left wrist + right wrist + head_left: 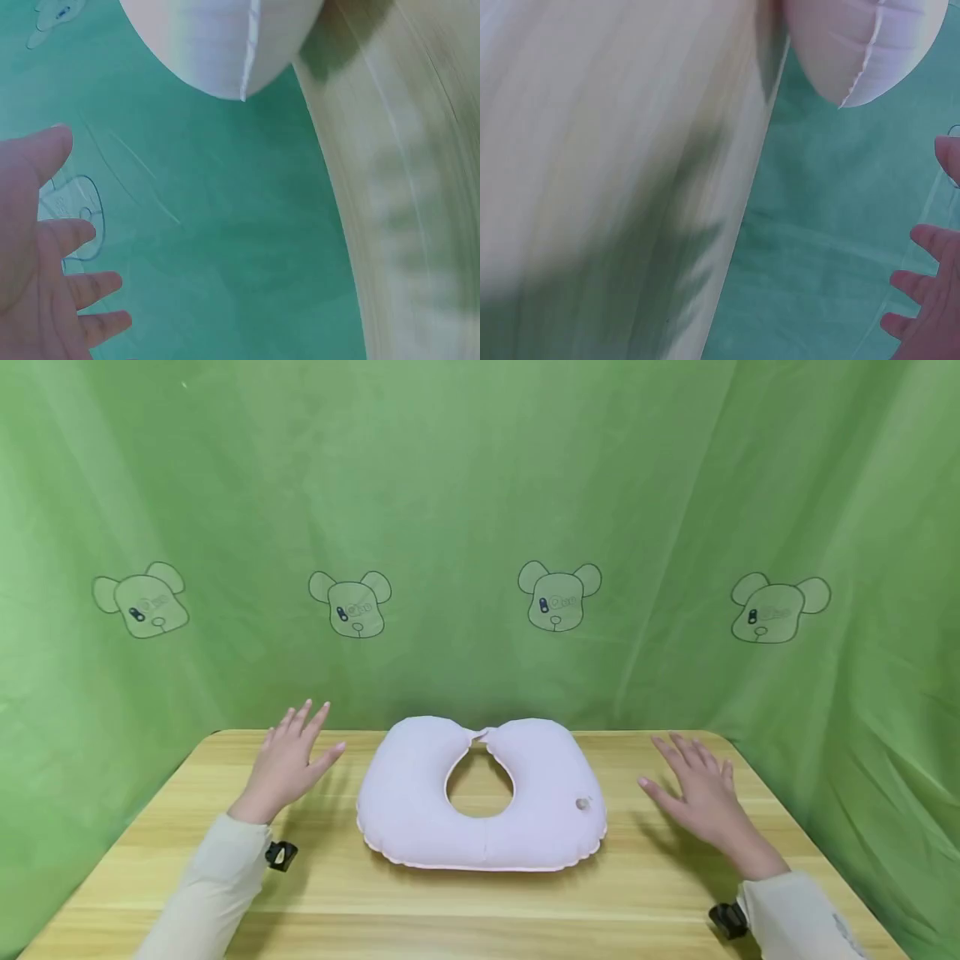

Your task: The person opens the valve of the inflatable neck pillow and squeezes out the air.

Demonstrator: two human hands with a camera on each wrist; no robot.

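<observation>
A puffed-up pale pink U-shaped neck pillow (420, 810) lies on the wooden table, its two ends meeting at the far side by a small tab. A round valve (582, 804) shows on its right arm. To the left of the pillow, my left hand (288, 764) hovers above the table with fingers spread, holding nothing. My right hand (701, 793) hovers on the other side, fingers likewise spread and bare. Both wrist views show a rounded end of the pillow, in the left (217, 45) and the right (862, 52), apart from the fingers.
The wood-grain table (480, 918) ends at a far edge just behind the pillow. Green curtain (450, 485) printed with bear heads surrounds it at the back and sides. Small black devices sit at the left wrist (281, 856) and the right wrist (727, 921).
</observation>
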